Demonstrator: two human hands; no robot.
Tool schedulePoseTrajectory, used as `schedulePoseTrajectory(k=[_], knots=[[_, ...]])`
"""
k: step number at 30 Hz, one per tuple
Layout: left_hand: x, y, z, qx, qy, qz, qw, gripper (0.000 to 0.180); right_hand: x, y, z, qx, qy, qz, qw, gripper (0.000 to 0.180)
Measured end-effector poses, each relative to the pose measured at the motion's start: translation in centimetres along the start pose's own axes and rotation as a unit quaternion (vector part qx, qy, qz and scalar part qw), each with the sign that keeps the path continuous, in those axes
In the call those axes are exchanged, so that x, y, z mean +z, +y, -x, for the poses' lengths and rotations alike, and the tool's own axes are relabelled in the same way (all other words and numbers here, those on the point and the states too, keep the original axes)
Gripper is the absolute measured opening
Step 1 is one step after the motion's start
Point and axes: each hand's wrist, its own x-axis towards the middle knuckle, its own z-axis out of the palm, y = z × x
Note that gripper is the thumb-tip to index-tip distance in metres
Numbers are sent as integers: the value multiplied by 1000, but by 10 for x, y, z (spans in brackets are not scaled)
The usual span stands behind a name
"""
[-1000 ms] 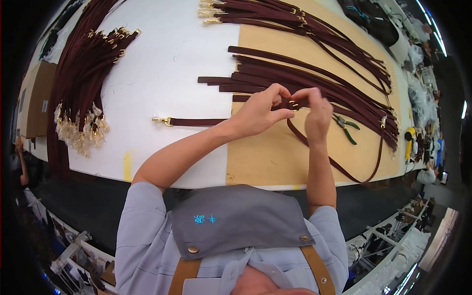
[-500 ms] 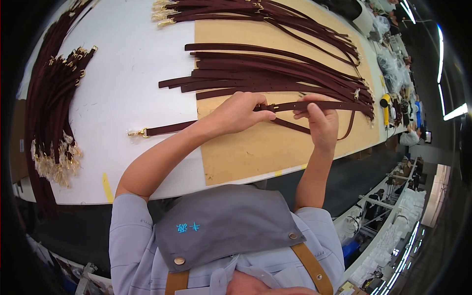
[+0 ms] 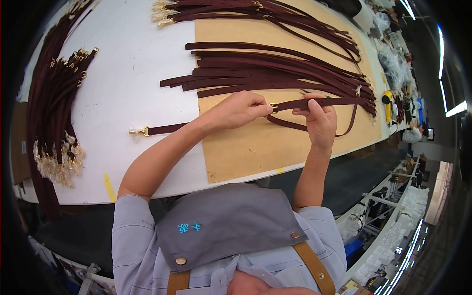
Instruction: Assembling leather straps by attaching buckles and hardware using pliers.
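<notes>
A dark burgundy leather strap (image 3: 290, 104) is stretched between my two hands. The fingertips of my left hand (image 3: 241, 110) pinch it beside a small gold buckle (image 3: 274, 106). Farther right along the strap, my right hand (image 3: 319, 120) grips it between thumb and fingers. Below the hands a loop of strap (image 3: 290, 126) curves over the tan board. From behind my left forearm a strap end (image 3: 167, 129) runs out to a gold clasp (image 3: 139, 132) wrapped in clear plastic. Just beyond my hands lies a bundle of flat burgundy straps (image 3: 255, 73).
A tan board (image 3: 241, 157) covers part of the white table (image 3: 132, 73). Another strap bundle (image 3: 290, 18) lies at the far side. At the left are buckled straps (image 3: 61, 108) with plastic-wrapped clasps (image 3: 59, 160). A yellow-and-black tool (image 3: 387, 104) and plastic bags (image 3: 393, 61) sit at the right.
My left fingers have shifted slightly at the buckle, which now shows at their tips. The right hand still holds the strap, slightly farther left. The whole view has shifted a little.
</notes>
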Motion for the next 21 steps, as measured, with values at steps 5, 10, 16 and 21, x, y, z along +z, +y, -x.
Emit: schedulePoseTrajectory(k=[5,10,16,21], knots=[[-3,-4,0,-17,-14,4,1000,35,-5,6,-2,1,13,-22,1000,18],[-6,-4,3,-31,-22,-12,999,34,11,5,0,8,9,-15,1000,17],[-5,-18,7,-36,-41,-16,998,38,33,20,-15,89,-172,122,973,19],[-20,-31,27,-135,-95,-5,986,27,38,45,-17,333,-225,181,898,22]])
